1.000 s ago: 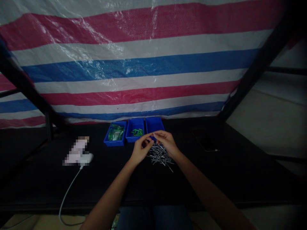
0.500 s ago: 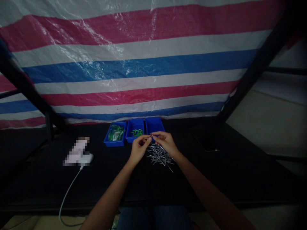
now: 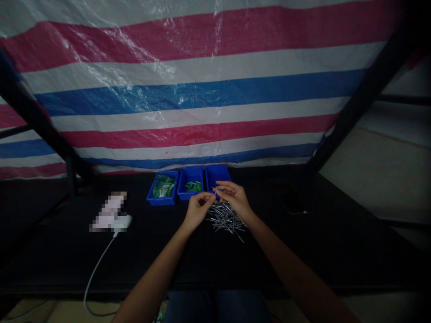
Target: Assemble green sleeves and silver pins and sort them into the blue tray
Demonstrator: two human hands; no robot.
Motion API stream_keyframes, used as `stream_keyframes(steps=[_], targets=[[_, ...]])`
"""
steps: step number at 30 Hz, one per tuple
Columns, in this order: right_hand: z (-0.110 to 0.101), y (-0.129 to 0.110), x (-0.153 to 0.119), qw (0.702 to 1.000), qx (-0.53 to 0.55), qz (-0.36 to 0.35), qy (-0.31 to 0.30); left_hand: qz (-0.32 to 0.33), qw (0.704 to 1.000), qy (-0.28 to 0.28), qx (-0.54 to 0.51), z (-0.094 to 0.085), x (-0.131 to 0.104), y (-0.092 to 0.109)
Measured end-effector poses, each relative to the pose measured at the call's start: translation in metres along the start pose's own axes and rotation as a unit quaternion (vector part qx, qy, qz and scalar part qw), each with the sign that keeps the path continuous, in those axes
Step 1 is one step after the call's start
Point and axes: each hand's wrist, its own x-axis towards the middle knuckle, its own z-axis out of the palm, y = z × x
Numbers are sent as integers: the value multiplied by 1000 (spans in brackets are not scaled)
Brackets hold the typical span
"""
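My left hand (image 3: 197,211) and my right hand (image 3: 238,202) meet over the middle of the dark table, fingertips nearly touching. Both are closed in a pinch at a small thin rod (image 3: 216,190), of which only a pale sliver shows between the fingers. Just below them lies a loose pile of thin silvery metal rods (image 3: 228,220), partly covered by my right hand. Behind my fingers stands a blue bin (image 3: 218,172), its near part hidden by my right hand.
A middle blue bin (image 3: 182,194) holds small green pieces (image 3: 193,186). The left blue bin (image 3: 155,202) contains clear bags with green pieces (image 3: 164,185). A dark flat phone-like device (image 3: 289,199) lies right; a white cable (image 3: 97,258) runs at left. Striped sheeting (image 3: 202,98) hangs behind.
My right hand has lifted slightly and its fingers have spread a little at the pinch. My left hand has shifted slightly right. The view has moved very little.
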Motion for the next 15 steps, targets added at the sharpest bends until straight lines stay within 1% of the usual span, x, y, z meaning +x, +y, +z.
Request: stream_keyframes(steps=[7,12,15], targets=[[2,-3,-2,1000,20,17,-17,-1,999,-15,-40,0,1,-4],[4,-3,-3,999,27,19,-28,-6,998,-4,-65,1,1,-2],[4,-2,-2,999,31,22,-25,-8,999,5,-52,2,1,-1]])
